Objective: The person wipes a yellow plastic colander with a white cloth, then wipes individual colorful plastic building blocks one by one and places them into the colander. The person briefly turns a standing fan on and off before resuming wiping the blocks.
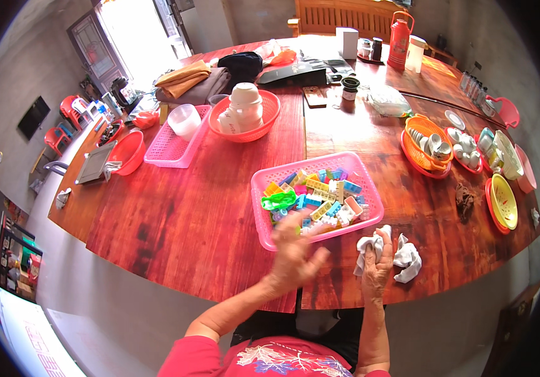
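A pink plastic basket (263,234) full of colourful toy building blocks (323,196) stands in front of me on the wooden table. A bright green piece (278,200) lies at its left side among the blocks. My left hand (293,256) is over the basket's near rim, fingers spread and holding nothing; it partly hides that rim. To the right of the basket, my right hand (377,264) grips a crumpled white cloth (368,244) low over the tabletop. Just beside it lies a second crumpled white cloth (407,259).
An orange basket (268,133) with stacked white cups (245,110) stands farther back, next to a pink tray (170,154). At the right are an orange strainer (412,151) with spoons, small white cups (466,156) and a yellow bowl (503,201). A red thermos (398,44) stands at the back.
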`<state>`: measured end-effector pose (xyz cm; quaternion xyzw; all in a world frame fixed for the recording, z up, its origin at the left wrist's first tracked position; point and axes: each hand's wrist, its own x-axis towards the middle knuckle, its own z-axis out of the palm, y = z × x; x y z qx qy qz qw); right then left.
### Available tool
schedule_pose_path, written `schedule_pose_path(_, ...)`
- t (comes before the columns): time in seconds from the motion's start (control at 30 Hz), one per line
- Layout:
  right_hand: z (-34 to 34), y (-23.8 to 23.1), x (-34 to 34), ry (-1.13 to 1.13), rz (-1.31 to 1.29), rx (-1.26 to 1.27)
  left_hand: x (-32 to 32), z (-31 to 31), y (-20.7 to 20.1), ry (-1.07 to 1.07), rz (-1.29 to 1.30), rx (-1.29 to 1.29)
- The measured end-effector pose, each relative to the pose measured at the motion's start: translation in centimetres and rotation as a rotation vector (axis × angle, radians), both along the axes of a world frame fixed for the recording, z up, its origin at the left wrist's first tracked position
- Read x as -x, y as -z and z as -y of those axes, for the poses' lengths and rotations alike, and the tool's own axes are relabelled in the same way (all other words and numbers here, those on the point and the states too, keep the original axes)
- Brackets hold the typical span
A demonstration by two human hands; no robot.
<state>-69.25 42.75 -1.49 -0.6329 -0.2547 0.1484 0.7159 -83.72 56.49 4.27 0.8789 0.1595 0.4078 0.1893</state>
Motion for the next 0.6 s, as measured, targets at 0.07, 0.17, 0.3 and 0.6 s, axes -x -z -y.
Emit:
schedule_pose_path(0.07,0.7,-0.8,0.3,0.085,0.242,0.146,1.0,-3.3,1.3,-0.311,0.151,-0.027)
schedule_pose_path(0.17,0.9,1.8,0.7,0.059,0.544,0.232,2.8,-8.8,5.0,-0.511,0.137,0.372)
schedule_pose_path(0.3,-3.6,-0.7,3.7,-0.054,0.718,0.310,3.3,-10.2,7.6,-0.226,0.346,1.294)
schedule_pose_path(0.6,-3.7,2.4,-0.1,0.245,0.810,0.537,2.2,-11.2,10.0,-0.013,0.357,1.490)
